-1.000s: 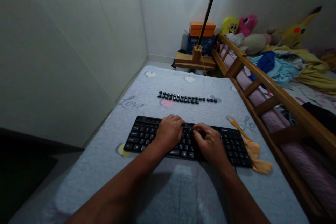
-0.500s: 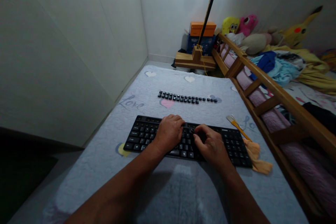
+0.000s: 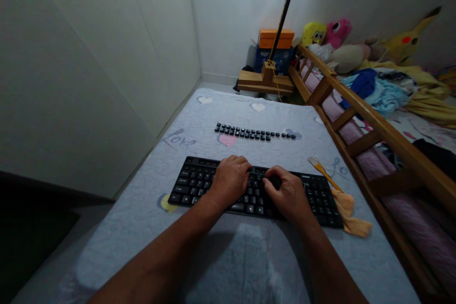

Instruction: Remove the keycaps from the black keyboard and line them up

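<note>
A black keyboard (image 3: 194, 183) lies on the light patterned bedding, with lettered keys on its left part and number keys at the right. My left hand (image 3: 231, 178) rests across its middle, fingers curled over toward the far edge and gripping it. Just to the right, my right hand (image 3: 287, 192) is closed over the keys, thumb and forefinger brought together in a pinch at the upper middle keys. Whatever sits between those fingertips is too small to make out. Beyond the keyboard, loose black keycaps (image 3: 242, 133) lie in two rows.
A brush (image 3: 322, 168) with a yellow handle and an orange cloth (image 3: 344, 209) lie by the keyboard's right end. A wooden bed rail (image 3: 377, 118) runs along the right side. At the far end stands a wooden base (image 3: 265, 80) with a black pole.
My right hand has shifted slightly, its fingers lifting and closing a little more at the keys. My left hand stays in place on the keyboard.
</note>
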Available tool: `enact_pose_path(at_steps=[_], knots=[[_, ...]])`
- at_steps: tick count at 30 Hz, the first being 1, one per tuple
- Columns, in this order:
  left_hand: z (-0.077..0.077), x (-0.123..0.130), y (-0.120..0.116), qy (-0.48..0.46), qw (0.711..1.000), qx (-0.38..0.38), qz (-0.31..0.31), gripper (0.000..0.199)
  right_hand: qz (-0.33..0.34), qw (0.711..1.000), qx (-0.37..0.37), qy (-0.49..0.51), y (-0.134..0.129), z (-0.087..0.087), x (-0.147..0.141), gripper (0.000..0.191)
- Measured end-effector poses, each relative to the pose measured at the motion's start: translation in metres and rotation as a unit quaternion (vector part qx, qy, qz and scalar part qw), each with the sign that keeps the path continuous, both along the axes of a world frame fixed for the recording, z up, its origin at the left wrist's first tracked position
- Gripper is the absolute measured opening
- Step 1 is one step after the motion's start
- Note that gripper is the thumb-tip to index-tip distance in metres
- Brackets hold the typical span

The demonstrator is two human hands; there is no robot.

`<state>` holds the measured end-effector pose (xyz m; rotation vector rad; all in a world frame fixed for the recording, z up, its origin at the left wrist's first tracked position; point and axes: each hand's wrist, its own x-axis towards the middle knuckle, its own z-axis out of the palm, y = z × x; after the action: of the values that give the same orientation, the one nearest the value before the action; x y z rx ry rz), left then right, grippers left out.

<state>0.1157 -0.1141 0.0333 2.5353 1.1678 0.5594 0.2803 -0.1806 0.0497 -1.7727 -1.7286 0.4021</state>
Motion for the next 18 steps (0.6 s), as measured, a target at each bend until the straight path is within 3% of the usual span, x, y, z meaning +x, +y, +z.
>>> enact_pose_path(at_steps=[12,18], knots=[[-0.001,0.0,0.001,-0.002,1.0,-0.002,-0.001,0.018,0.069,0.997,-0.043,-0.011,0.001,0.003,0.013,0.009],[-0.002,0.0,0.0,-0.002,1.0,0.003,-0.004,0.018,0.061,0.998,-0.023,-0.013,0.004,-0.003,0.012,0.008]])
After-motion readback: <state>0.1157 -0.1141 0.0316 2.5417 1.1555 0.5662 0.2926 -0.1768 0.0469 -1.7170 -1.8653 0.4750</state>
